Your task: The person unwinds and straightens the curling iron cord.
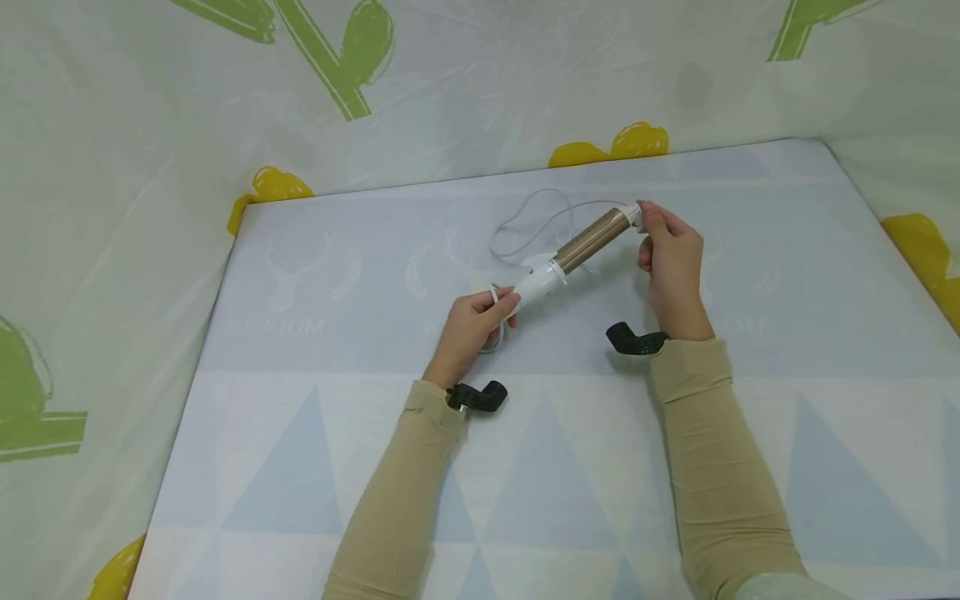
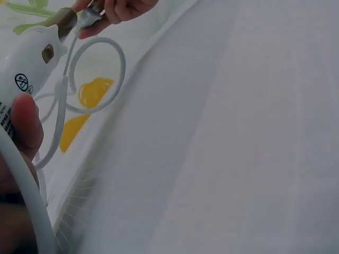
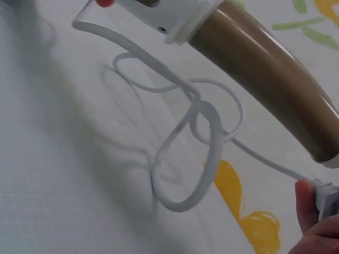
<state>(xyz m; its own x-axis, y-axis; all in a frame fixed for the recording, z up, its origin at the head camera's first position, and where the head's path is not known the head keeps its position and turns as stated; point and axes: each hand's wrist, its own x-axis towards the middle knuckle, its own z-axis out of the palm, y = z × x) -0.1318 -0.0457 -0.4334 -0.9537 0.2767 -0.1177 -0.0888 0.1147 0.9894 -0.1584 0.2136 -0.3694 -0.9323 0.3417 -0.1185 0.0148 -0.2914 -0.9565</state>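
Note:
A curling iron (image 1: 592, 241) with a gold-brown barrel and a white handle (image 1: 536, 286) slants up to the right above the table. My left hand (image 1: 471, 327) grips the handle, its thumb along the side, with a loop of the cord around the fingers. Beside the barrel's tip, my right hand (image 1: 673, 262) pinches the white plug (image 3: 327, 200) on the cord's end between thumb and fingers. The white cord (image 3: 214, 153) hangs in loose loops below the iron in the right wrist view. A printed label shows on the handle in the left wrist view.
The table (image 1: 562, 442) wears a pale cloth with blue triangles and faint deer prints. Behind it hangs a light curtain (image 1: 465, 92) with green and yellow shapes. A black wrist mount (image 1: 480, 396) sits on the left wrist, another (image 1: 633, 340) on the right.

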